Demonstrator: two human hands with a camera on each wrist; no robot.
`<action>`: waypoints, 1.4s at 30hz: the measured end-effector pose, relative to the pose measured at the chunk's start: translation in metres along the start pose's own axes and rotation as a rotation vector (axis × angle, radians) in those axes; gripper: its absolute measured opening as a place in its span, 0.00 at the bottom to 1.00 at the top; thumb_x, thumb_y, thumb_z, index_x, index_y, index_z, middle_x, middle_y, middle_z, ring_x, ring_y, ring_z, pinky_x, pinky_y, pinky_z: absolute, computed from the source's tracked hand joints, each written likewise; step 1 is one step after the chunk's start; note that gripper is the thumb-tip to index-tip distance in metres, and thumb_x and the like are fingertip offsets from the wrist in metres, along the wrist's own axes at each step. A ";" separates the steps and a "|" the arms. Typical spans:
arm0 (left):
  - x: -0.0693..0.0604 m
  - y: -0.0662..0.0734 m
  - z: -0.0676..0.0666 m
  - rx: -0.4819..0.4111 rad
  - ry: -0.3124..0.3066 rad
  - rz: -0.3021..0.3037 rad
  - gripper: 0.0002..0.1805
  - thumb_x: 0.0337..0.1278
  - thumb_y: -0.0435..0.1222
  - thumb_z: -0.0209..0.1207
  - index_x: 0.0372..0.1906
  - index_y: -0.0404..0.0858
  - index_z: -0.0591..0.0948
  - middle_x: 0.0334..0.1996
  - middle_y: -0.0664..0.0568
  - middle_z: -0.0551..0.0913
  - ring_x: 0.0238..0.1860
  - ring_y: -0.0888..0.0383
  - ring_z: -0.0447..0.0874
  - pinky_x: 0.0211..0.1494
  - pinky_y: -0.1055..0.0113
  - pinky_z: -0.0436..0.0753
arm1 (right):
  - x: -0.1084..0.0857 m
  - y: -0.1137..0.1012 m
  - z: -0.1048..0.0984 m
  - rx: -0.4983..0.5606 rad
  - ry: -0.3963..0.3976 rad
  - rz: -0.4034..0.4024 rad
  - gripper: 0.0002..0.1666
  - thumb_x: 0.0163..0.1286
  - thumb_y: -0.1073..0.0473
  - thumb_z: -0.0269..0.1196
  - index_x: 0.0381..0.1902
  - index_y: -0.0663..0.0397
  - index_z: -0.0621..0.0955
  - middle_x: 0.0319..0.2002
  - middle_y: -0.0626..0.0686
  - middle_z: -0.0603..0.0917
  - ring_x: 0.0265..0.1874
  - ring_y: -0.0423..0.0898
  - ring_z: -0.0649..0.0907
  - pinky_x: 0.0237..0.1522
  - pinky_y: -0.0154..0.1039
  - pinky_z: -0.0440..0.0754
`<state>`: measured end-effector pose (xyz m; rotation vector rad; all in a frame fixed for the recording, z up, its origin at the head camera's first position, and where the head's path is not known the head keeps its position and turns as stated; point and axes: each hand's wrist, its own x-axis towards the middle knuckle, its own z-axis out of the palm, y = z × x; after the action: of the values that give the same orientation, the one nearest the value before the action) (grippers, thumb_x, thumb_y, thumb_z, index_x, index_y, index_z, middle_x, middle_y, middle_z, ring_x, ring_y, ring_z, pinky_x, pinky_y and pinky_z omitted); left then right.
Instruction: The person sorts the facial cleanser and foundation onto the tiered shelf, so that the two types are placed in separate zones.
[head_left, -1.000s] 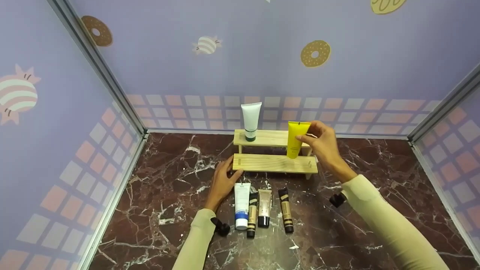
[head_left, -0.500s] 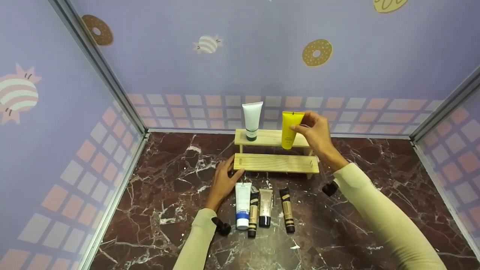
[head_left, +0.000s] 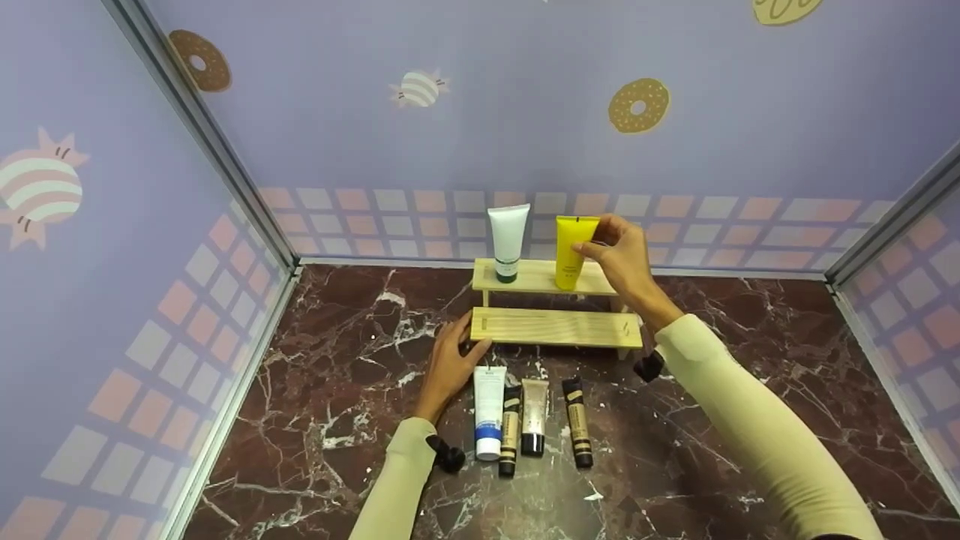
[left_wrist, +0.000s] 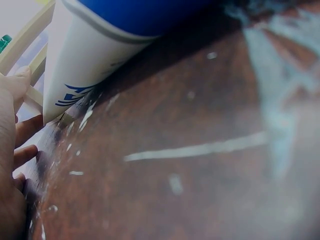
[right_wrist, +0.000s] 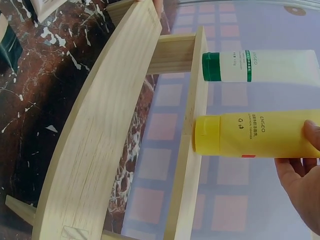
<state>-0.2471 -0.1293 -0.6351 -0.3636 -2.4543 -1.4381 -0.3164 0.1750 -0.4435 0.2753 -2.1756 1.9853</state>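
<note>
A yellow tube point(head_left: 570, 255) stands cap down at the upper step of a two-step wooden rack point(head_left: 555, 327), pinched near its top by my right hand point(head_left: 626, 259). In the right wrist view, the cap end of the yellow tube point(right_wrist: 250, 134) meets the step's edge. Left of it on the same step stands a white tube with a green cap point(head_left: 508, 244), apart from the yellow one. My left hand point(head_left: 448, 367) rests at the left end of the lower step, its thumb against the front edge and its fingers along the side.
In front of the rack lie a white and blue tube point(head_left: 489, 412), a black and gold tube point(head_left: 509, 431), a beige tube with a black cap point(head_left: 534, 416) and another black and gold tube point(head_left: 577, 421). Patterned walls enclose the marbled surface point(head_left: 337, 390).
From above the lower step, my right hand has carried the yellow tube up, back and to the left, to the upper step. My left hand has stayed at the rack.
</note>
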 end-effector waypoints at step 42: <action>0.000 -0.002 0.001 -0.008 -0.009 -0.040 0.40 0.76 0.48 0.70 0.82 0.34 0.72 0.72 0.38 0.80 0.79 0.37 0.71 0.90 0.42 0.55 | -0.012 0.018 -0.011 0.021 -0.001 -0.031 0.27 0.73 0.76 0.69 0.68 0.76 0.78 0.65 0.72 0.83 0.66 0.65 0.84 0.67 0.39 0.86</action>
<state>-0.2475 -0.1295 -0.6370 -0.3253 -2.4771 -1.4664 -0.3091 0.1873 -0.4632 0.3112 -2.1389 1.9922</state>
